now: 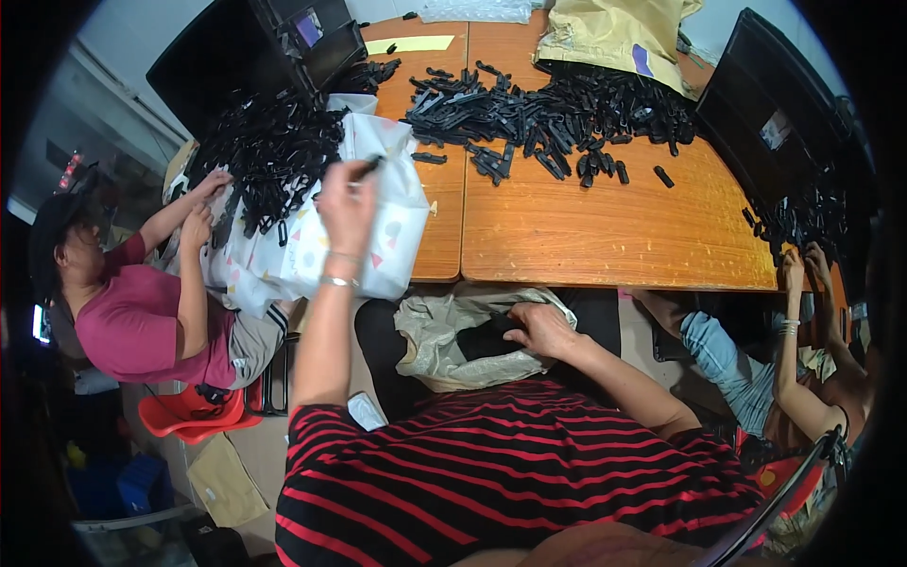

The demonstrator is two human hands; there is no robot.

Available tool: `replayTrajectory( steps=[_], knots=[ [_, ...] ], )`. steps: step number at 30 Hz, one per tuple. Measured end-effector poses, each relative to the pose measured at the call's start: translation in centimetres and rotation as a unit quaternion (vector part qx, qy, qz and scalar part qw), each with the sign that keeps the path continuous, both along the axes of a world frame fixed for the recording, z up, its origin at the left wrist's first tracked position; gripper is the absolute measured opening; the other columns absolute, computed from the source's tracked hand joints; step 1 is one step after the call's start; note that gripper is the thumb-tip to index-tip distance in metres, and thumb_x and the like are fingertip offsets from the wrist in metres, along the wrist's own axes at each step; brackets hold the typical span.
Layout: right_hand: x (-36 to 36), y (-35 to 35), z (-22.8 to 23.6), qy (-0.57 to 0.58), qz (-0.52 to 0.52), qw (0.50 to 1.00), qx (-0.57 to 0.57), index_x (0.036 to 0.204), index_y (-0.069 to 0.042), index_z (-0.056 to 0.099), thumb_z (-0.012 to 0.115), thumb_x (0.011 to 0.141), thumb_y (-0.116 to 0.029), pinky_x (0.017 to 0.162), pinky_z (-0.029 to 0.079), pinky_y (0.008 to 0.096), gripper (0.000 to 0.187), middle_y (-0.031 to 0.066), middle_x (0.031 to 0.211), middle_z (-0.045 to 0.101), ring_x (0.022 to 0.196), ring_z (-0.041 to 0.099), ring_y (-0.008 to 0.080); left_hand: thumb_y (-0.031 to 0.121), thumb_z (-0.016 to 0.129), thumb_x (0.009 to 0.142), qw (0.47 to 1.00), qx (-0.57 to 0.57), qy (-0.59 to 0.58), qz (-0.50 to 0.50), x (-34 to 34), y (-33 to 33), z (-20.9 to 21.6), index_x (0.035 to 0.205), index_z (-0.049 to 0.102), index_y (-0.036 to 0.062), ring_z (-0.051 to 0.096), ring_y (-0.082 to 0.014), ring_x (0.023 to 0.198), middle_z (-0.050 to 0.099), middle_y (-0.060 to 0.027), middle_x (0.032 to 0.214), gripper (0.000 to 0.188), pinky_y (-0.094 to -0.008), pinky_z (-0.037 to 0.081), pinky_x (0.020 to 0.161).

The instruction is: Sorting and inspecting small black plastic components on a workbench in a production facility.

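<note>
Raised over the white patterned plastic bag (pixel 392 227) at the left of the table, my left hand (pixel 348 210) pinches a small black plastic part (pixel 372 166); both are blurred by motion. My right hand (pixel 545 331) is at the right side of the mouth of a beige woven sack (pixel 422 326) on my lap. Its thumb and forefinger are apart, and I see nothing between them. The inside of the sack looks dark. Ahead of me, a wide pile of black plastic parts (pixel 529 109) is spread across the wooden table (pixel 605 231).
A co-worker in a pink shirt (pixel 132 317) handles a black heap (pixel 269 156) at left. Another person's hands (pixel 798 265) work at a dark heap (pixel 803 217) at right. A yellow sack (pixel 605 33) stands at the back. One loose black part (pixel 663 177) lies nearer.
</note>
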State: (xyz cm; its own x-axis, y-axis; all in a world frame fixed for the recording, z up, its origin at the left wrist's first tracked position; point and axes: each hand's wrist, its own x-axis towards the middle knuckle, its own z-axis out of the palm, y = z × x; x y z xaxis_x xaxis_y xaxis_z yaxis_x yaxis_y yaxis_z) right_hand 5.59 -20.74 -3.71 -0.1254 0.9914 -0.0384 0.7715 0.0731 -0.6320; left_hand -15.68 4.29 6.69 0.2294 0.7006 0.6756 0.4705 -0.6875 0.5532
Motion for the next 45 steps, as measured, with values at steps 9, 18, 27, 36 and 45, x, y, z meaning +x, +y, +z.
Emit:
replayTrajectory(
  steps=[9, 18, 27, 36, 45],
  knots=[
    [-0.9, 0.5, -2.1, -0.003, 0.011, 0.999, -0.046, 0.094, 0.001, 0.061, 0.073, 0.076, -0.027, 0.067, 0.047, 0.046, 0.036, 0.0214, 0.081, 0.063, 0.08, 0.06, 0.0408, 0.003, 0.067, 0.074, 0.956, 0.191, 0.118, 0.187, -3.8, 6.1, 2.0, 0.105, 0.06, 0.0059, 0.058, -0.031, 0.095, 0.061, -0.013, 0.103, 0.033, -0.0391, 0.047, 0.084],
    [-1.1, 0.9, -2.7, -0.085, -0.009, 0.984, -0.157, 0.094, -0.002, 0.065, 0.069, 0.078, -0.028, 0.075, 0.049, 0.0462, 0.031, 0.0211, 0.087, 0.065, 0.089, 0.062, 0.0382, -0.001, 0.052, 0.081, 0.97, 0.096, 0.212, -0.076, 7.4, 3.5, -3.9, 0.096, 0.059, 0.0033, 0.056, -0.0332, 0.094, 0.058, -0.0149, 0.096, 0.018, -0.0404, 0.048, 0.078],
    [2.9, 0.1, 4.3, 0.083, -0.015, 0.991, 0.101, 0.093, -0.006, 0.066, 0.068, 0.079, -0.023, 0.069, 0.051, 0.0426, 0.022, 0.0143, 0.086, 0.066, 0.081, 0.064, 0.0346, 0.008, 0.047, 0.085, 0.938, 0.045, 0.344, 0.019, 8.5, 5.6, -6.0, 0.086, 0.06, 0.0032, 0.057, -0.0344, 0.093, 0.059, -0.0164, 0.092, 0.013, -0.0433, 0.048, 0.078],
    [16.1, 9.1, 7.2, -0.074, -0.277, 0.94, 0.187, 0.091, -0.003, 0.065, 0.066, 0.081, -0.017, 0.069, 0.05, 0.0408, 0.017, 0.0165, 0.086, 0.066, 0.08, 0.064, 0.0333, 0.007, 0.065, 0.077, 0.96, -0.031, 0.225, -0.166, 12.3, -5.0, -4.7, 0.085, 0.059, 0.0025, 0.056, -0.035, 0.087, 0.059, -0.0166, 0.086, 0.011, -0.0425, 0.045, 0.076],
    [16.8, 13.3, 6.8, -0.103, -0.355, 0.928, 0.052, 0.106, -0.006, 0.066, 0.067, 0.079, -0.018, 0.08, 0.05, 0.041, 0.03, 0.0184, 0.095, 0.067, 0.091, 0.064, 0.0332, 0.003, 0.067, 0.073, 0.963, -0.029, 0.147, -0.226, 13.9, -8.0, -6.1, 0.087, 0.06, 0.0039, 0.054, -0.0316, 0.084, 0.056, -0.0119, 0.085, 0.015, -0.0382, 0.044, 0.074]
  ],
)
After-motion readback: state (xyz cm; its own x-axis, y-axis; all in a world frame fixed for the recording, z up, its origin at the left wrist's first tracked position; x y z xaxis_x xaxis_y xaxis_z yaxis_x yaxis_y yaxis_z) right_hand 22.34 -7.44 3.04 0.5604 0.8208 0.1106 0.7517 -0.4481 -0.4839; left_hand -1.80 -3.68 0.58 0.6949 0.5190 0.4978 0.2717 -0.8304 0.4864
